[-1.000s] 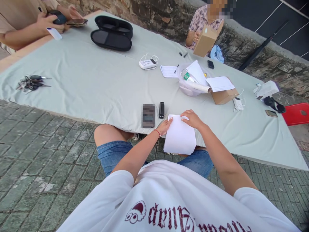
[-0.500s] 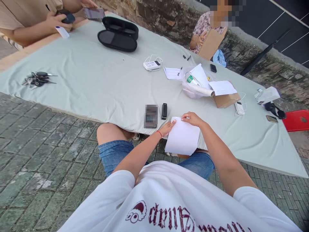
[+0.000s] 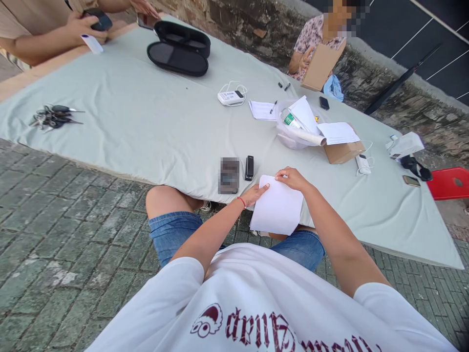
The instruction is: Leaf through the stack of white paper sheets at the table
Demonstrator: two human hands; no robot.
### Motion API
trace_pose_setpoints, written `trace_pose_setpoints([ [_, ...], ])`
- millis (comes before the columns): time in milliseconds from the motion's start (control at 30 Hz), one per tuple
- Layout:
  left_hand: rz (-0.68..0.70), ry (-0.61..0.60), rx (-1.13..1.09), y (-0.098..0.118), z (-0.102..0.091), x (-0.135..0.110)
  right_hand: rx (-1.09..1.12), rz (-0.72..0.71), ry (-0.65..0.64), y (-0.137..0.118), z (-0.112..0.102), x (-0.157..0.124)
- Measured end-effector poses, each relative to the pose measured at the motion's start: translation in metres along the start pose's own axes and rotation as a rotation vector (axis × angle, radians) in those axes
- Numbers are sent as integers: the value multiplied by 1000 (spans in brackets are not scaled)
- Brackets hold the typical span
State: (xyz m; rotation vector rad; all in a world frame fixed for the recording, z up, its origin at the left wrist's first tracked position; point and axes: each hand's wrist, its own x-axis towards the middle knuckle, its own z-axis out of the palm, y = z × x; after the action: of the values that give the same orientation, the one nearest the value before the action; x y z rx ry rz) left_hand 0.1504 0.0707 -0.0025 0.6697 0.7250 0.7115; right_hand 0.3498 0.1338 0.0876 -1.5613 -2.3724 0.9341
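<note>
A white sheet of paper (image 3: pixel 276 208) lies over the near edge of the table (image 3: pixel 146 127) and hangs down toward my lap. My left hand (image 3: pixel 254 194) rests on the sheet's upper left part, fingers stretched flat on it. My right hand (image 3: pixel 292 178) pinches the sheet's top edge with its fingers drawn together. Just left of the paper lie a small black device (image 3: pixel 249 167) and a blurred dark rectangle (image 3: pixel 229 175).
The grey cloth carries keys (image 3: pixel 54 117), an open black case (image 3: pixel 178 49), a white device with cable (image 3: pixel 230 97), papers, a plastic bag (image 3: pixel 293 129) and a cardboard box (image 3: pixel 343 150). One person sits at the far left, another holds a box (image 3: pixel 320 66) at the far side. A red stool (image 3: pixel 450 182) stands right.
My left fingers slid a little rightward onto the sheet's top; my right hand stays pinching the top edge. The person at far left shifted their hands and phone.
</note>
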Motion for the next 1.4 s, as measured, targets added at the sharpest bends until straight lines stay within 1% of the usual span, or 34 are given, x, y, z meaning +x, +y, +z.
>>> trace_pose_setpoints([
  [233,-29,30,-43,0,0,0,-18,-28,-39,-8,0,0],
  [333,-38,40,-54,0,-1,1,-51,-37,-36,-11,1,1],
  [533,-14,39,-56,-1,-1,3,-258,-139,30,-24,18,4],
  [667,-26,74,-40,-1,-1,4,-344,-185,-48,-37,30,5],
  [767,-35,95,-32,-2,-3,5,-366,-192,-32,-44,33,7],
  [900,-28,94,-18,-4,-4,7,-361,-166,-72,-47,35,8],
  [1033,-26,101,-5,-4,-3,7,-366,-177,-100,-46,38,12],
  [1100,-26,105,3,-3,-3,6,-330,-165,-108,-44,38,15],
  [1200,-5,81,7,-3,-3,6,-179,-106,-6,-40,36,20],
  [1233,-3,82,14,-3,-3,6,-115,-80,10,-39,35,22],
  [1333,-12,105,56,-5,-3,7,55,-13,-47,-37,33,24],
  [1400,-12,104,81,-7,-4,7,99,-10,-65,-38,33,24],
])
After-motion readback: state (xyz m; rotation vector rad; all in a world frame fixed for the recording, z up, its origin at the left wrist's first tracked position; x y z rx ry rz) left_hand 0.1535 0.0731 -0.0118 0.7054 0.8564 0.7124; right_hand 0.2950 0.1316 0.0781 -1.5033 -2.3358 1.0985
